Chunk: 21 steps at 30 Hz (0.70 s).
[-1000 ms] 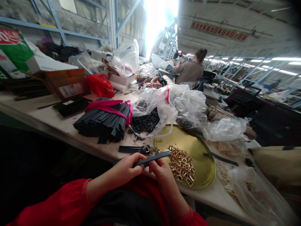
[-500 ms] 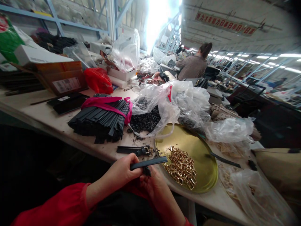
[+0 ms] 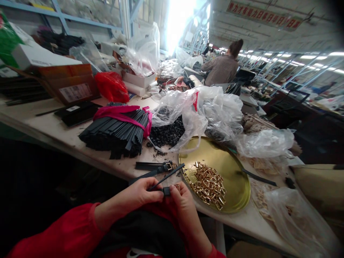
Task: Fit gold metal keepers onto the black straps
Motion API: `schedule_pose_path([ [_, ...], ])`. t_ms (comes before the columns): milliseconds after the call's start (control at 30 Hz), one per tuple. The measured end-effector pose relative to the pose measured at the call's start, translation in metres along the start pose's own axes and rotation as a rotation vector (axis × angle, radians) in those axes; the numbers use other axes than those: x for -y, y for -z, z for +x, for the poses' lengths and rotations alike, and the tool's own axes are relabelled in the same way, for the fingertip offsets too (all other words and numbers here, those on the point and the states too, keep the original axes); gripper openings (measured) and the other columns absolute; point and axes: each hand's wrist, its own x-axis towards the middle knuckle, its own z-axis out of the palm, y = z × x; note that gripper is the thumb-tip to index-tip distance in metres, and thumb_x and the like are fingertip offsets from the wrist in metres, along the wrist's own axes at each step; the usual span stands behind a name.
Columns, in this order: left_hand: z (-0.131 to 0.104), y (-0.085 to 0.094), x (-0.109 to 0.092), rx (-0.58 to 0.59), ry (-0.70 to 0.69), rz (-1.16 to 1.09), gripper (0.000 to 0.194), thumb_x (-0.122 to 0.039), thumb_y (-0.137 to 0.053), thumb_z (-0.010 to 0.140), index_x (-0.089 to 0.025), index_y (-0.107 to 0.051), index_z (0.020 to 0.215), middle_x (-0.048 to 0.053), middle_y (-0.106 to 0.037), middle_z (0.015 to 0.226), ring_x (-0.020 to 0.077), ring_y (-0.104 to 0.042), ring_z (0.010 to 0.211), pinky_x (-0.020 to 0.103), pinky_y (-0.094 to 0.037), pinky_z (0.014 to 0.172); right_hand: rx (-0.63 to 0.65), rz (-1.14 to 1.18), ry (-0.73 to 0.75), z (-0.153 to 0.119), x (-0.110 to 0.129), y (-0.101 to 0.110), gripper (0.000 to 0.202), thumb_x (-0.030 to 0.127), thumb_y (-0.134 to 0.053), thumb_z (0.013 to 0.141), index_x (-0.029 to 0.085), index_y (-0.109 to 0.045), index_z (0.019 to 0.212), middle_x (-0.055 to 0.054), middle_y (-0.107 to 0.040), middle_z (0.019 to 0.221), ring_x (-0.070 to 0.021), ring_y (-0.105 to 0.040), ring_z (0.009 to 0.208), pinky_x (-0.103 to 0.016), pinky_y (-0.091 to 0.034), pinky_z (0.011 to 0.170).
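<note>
Just over the table's front edge, my left hand [image 3: 143, 193] pinches a narrow black strap [image 3: 172, 173], whose free end slants up to the right. Between the fingertips of both hands sits a short, dark folded strap end [image 3: 167, 191]. My right hand [image 3: 182, 200] is closed on it, with a bit of gold metal, seemingly a buckle [image 3: 177, 186], at its fingers. Behind the hands lie black straps with a gold buckle [image 3: 168, 166]. To the right stands a round gold tray [image 3: 236, 179] with a heap of gold buckles [image 3: 209, 182].
A bundle of black strips [image 3: 115, 132] tied with pink cloth lies at the left. Beside it, small black rings [image 3: 169, 132] spill from a clear plastic bag [image 3: 185, 104]. A cardboard box [image 3: 72, 82] and a red bag [image 3: 111, 87] stand farther back. A person [image 3: 221, 68] sits beyond.
The strap has turned from nearly level and broad side up to a steeper slant, edge on. My hands now pinch the folded end between them, and a gold glint shows at the right fingers.
</note>
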Motion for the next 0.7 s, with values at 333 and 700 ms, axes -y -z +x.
schedule_pose_path([
  [333, -0.006, -0.009, 0.008, 0.006, 0.017, 0.022, 0.026, -0.031, -0.068, 0.059, -0.012, -0.058, 0.075, -0.001, -0.062, 0.069, 0.0142, -0.056, 0.066, 0.024, -0.041, 0.065, 0.162, -0.778, 0.423, -0.023, 0.009, 0.014, 0.008, 0.023, -0.045, 0.083, 0.019, -0.051, 0.086, -0.002, -0.061, 0.078, -0.0150, -0.055, 0.070, -0.027, -0.042, 0.065],
  [700, -0.014, -0.006, 0.006, 0.082, -0.052, 0.403, 0.029, -0.043, -0.056, 0.073, -0.014, -0.061, 0.074, -0.001, -0.063, 0.065, 0.0130, -0.052, 0.060, 0.020, -0.037, 0.054, 0.151, -0.342, 0.230, -0.038, 0.010, 0.002, 0.024, 0.042, -0.049, 0.083, 0.023, -0.058, 0.095, -0.004, -0.059, 0.085, -0.0200, -0.053, 0.083, -0.029, -0.043, 0.070],
])
